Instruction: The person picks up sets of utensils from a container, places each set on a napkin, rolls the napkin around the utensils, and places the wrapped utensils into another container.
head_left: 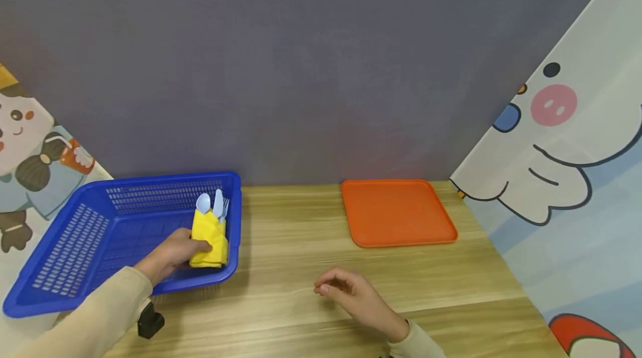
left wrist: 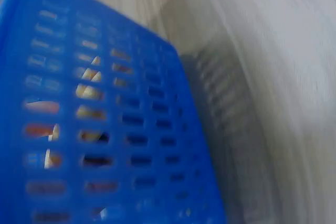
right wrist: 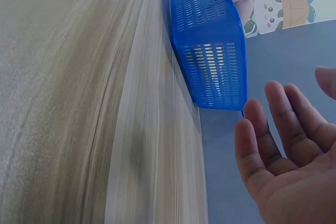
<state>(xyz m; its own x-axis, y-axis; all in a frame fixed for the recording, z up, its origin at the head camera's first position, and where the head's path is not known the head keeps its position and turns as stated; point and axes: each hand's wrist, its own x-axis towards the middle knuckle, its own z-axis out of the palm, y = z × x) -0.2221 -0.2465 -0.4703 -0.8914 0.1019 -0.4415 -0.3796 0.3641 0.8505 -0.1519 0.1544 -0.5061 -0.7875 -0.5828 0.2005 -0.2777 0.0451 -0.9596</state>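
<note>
Inside the right end of a blue plastic basket [head_left: 150, 285], my left hand [head_left: 175, 252] grips a folded yellow napkin [head_left: 209, 241], its thumb across the front. From the napkin's top stick out a pale spoon [head_left: 203, 203], a knife [head_left: 218, 203] and a fork [head_left: 224, 210]. The left wrist view shows mainly the basket's slotted wall [left wrist: 121, 114], which hides the hand and the napkin. My right hand [head_left: 358, 299] hovers over the wooden table, fingers loosely bent and holding nothing. In the right wrist view the same hand [right wrist: 294, 166] shows its palm and spread fingers.
An orange-red tray [head_left: 399, 213] lies flat at the table's back right. A grey wall [head_left: 321, 68] rises behind the wooden table [head_left: 291, 235]. Cartoon-printed panels [head_left: 572, 163] border the table's right side and the far left.
</note>
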